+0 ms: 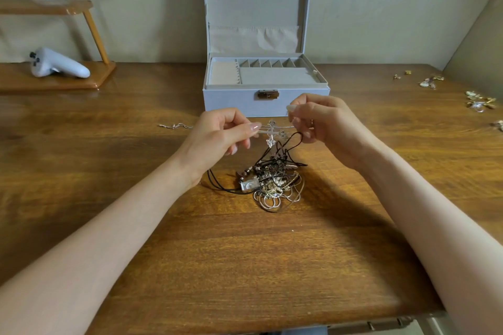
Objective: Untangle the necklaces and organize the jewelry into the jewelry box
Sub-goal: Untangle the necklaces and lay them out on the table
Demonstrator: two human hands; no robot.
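1. The tangle is lying on the table just under our hands: black cords, silver and gold chains all knotted together. We're drawing one strand out of it, so a hard pull is likely tightening the knots below or dragging the whole heap.
2. Our left hand is pinching the silver charm chain between thumb and forefinger, and our right hand is pinching its other end. The chain is running taut between them. Too much tension risks snapping the thin links.
3. A black cord is looping up across the charms towards the right hand; we can't tell whether that hand is holding it too. The snag risk is here.
4. A loose thin chain is lying beside the left hand. A wrist sweep could knock it away.
5. The jewelry box is standing open just behind, its compartments apparently unfilled.
6. Small pieces are sitting far right near the table's edge, easy to brush off.
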